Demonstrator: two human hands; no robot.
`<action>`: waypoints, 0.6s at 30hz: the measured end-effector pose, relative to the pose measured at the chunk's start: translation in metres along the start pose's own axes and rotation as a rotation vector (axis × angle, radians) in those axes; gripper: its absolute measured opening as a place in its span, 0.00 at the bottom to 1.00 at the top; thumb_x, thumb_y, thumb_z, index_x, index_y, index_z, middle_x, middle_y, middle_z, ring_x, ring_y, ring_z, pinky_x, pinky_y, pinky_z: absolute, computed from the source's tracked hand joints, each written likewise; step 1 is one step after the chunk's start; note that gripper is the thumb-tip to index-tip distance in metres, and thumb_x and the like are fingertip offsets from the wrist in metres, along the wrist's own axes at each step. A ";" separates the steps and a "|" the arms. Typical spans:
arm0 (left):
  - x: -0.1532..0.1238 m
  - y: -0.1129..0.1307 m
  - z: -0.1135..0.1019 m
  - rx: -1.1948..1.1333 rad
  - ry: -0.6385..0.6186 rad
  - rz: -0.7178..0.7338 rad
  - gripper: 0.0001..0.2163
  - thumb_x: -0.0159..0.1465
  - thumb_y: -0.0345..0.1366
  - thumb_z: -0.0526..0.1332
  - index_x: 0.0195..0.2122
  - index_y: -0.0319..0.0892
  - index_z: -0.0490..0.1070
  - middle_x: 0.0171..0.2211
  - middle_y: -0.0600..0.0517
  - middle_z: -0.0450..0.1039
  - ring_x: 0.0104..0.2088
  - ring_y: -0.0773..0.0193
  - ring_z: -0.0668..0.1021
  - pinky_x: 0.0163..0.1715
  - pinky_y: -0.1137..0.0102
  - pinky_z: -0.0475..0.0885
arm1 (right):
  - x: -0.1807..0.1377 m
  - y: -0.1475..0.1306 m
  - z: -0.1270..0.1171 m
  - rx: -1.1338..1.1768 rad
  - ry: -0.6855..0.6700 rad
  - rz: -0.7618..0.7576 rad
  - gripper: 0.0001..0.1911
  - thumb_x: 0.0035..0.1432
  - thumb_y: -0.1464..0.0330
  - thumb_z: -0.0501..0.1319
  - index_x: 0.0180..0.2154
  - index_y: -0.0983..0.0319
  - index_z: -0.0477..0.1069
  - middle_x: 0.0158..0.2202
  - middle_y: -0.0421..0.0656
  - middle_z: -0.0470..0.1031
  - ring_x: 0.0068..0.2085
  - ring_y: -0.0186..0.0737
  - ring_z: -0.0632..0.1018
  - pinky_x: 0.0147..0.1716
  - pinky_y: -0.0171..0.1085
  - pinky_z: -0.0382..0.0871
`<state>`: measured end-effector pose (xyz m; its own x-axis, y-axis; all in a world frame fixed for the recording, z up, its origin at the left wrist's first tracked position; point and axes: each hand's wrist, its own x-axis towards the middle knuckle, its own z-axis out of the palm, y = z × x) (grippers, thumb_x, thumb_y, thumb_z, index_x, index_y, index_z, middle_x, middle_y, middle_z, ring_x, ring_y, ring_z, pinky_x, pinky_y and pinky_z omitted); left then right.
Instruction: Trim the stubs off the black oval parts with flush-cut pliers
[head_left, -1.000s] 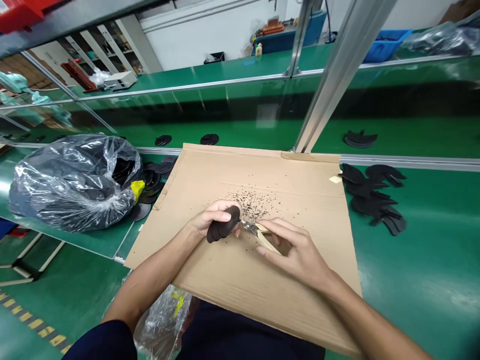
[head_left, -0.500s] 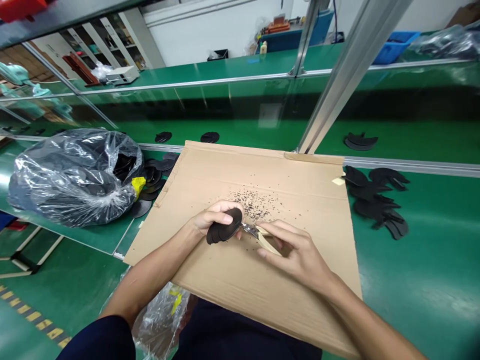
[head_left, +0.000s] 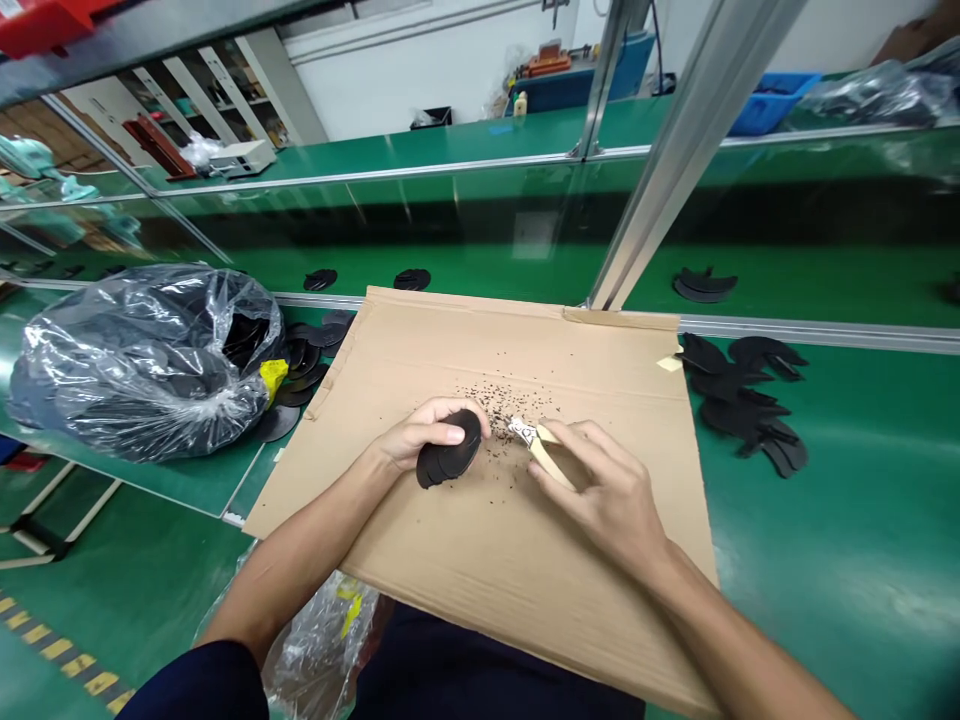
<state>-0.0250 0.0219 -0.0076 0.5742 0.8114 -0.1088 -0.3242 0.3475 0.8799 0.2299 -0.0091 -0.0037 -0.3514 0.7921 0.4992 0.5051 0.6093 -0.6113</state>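
The left hand (head_left: 424, 434) pinches the black piece (head_left: 454, 456) over the cardboard (head_left: 450, 560); the right hand (head_left: 609, 488) holds the cutters (head_left: 531, 436) just beside it. A steady grip, fingers clear of the blades, should serve best.

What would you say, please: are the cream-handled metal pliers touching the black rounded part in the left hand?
No, brown cardboard shows between the pliers and the black part.

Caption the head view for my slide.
Over cardboard strewn with black bits, the left hand holds a black part, the right hand cream-handled pliers.
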 end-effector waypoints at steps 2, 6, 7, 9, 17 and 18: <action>-0.001 0.003 0.003 0.063 0.006 -0.020 0.22 0.53 0.44 0.74 0.44 0.36 0.81 0.28 0.49 0.77 0.25 0.66 0.76 0.27 0.73 0.70 | 0.000 0.005 0.001 -0.194 0.066 -0.026 0.16 0.67 0.65 0.62 0.55 0.60 0.74 0.39 0.47 0.78 0.39 0.45 0.79 0.35 0.40 0.72; -0.002 0.006 0.013 0.223 0.075 -0.038 0.24 0.55 0.41 0.74 0.53 0.40 0.79 0.39 0.46 0.81 0.36 0.61 0.80 0.38 0.71 0.74 | -0.002 0.007 0.004 -0.431 0.093 -0.053 0.16 0.67 0.65 0.61 0.54 0.60 0.74 0.37 0.46 0.79 0.38 0.45 0.78 0.33 0.40 0.70; -0.001 0.005 0.015 0.250 0.100 -0.029 0.24 0.56 0.40 0.74 0.54 0.41 0.79 0.42 0.45 0.82 0.39 0.60 0.80 0.41 0.70 0.74 | -0.002 0.006 0.004 -0.462 0.097 -0.054 0.16 0.67 0.65 0.61 0.54 0.60 0.75 0.37 0.46 0.79 0.37 0.45 0.78 0.33 0.40 0.69; 0.001 0.004 0.017 0.264 0.160 0.007 0.22 0.57 0.39 0.73 0.53 0.42 0.79 0.47 0.45 0.81 0.44 0.58 0.80 0.47 0.68 0.73 | -0.002 0.004 0.005 -0.498 0.104 -0.047 0.15 0.67 0.65 0.61 0.54 0.60 0.74 0.38 0.46 0.79 0.37 0.45 0.77 0.33 0.40 0.69; 0.012 -0.002 0.008 -0.171 0.416 0.154 0.15 0.53 0.30 0.73 0.42 0.38 0.77 0.36 0.52 0.79 0.35 0.68 0.80 0.39 0.75 0.74 | -0.001 0.005 0.003 -0.325 0.091 -0.014 0.17 0.66 0.64 0.62 0.54 0.61 0.72 0.42 0.48 0.79 0.40 0.48 0.78 0.36 0.43 0.73; 0.012 -0.002 0.009 -0.229 0.418 0.147 0.15 0.53 0.28 0.72 0.43 0.39 0.76 0.36 0.52 0.78 0.33 0.69 0.79 0.37 0.75 0.75 | -0.002 0.004 0.004 -0.289 0.081 -0.028 0.18 0.66 0.64 0.62 0.55 0.61 0.72 0.43 0.49 0.78 0.41 0.48 0.79 0.37 0.44 0.74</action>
<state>-0.0111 0.0271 -0.0063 0.1741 0.9624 -0.2085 -0.5632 0.2710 0.7806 0.2297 -0.0076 -0.0095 -0.3105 0.7624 0.5678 0.7037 0.5859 -0.4019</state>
